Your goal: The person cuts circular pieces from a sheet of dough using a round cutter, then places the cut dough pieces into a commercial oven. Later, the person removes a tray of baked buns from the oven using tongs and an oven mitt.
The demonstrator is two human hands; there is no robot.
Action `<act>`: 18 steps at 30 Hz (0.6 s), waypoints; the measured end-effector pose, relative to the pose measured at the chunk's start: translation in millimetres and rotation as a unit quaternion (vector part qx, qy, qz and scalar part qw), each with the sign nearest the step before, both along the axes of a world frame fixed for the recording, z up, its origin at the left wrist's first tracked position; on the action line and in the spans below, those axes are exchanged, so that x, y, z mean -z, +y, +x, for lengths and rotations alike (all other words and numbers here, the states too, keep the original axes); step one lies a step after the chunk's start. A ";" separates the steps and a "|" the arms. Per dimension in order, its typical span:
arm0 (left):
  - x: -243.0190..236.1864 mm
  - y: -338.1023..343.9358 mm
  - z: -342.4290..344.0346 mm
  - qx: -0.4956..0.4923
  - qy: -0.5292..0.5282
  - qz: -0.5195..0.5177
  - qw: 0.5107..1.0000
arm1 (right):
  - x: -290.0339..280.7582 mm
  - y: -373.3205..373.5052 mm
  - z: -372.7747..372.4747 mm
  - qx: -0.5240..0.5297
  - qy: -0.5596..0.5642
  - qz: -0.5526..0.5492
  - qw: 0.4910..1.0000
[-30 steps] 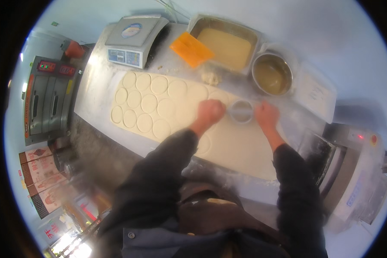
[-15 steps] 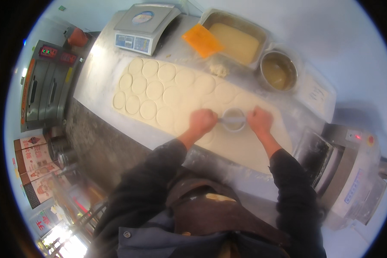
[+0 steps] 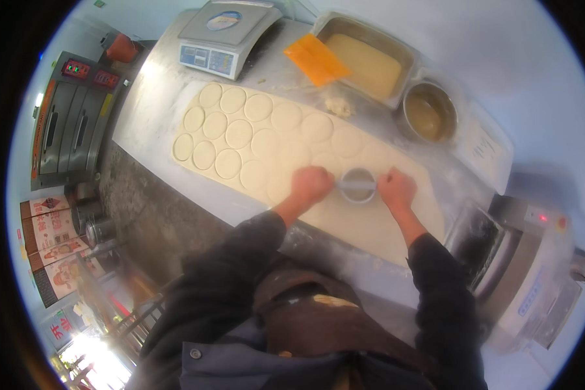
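A pale sheet of rolled dough (image 3: 396, 224) lies lengthwise across the worktable, marked toward its left with rows of cut circles (image 3: 239, 134). Over its right part is a round metal dough cutter (image 3: 359, 194) with a bar across its top. My left hand (image 3: 312, 185) is closed in a fist at the bar's left end. At the other end my right hand (image 3: 397, 188) is closed as well. The fingers of both curl over the bar's ends and partly hide them. Dough shows through the cutter's ring.
Along the far side stand a digital scale (image 3: 224, 29), a metal tub (image 3: 402, 97) of pale mixture with an orange scraper (image 3: 316, 60) at its edge, and a metal pot (image 3: 429, 114). A scrap of dough (image 3: 339, 107) lies nearby. A machine (image 3: 526, 260) stands right, an oven (image 3: 71, 127) left.
The whole view has shifted slightly, moving the scene a little to the right. Both hands keep their grip on the cutter, which stays at about the same part of the dough.
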State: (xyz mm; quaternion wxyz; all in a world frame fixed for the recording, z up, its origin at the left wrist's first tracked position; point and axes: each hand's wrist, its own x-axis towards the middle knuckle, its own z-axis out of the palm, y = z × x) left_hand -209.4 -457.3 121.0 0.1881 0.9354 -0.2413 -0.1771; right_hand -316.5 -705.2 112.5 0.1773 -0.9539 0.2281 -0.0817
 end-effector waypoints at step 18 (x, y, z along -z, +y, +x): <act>-0.6 0.0 5.3 0.041 0.016 0.008 0.999 | -1.1 2.7 -0.1 -0.013 -0.014 -0.009 1.000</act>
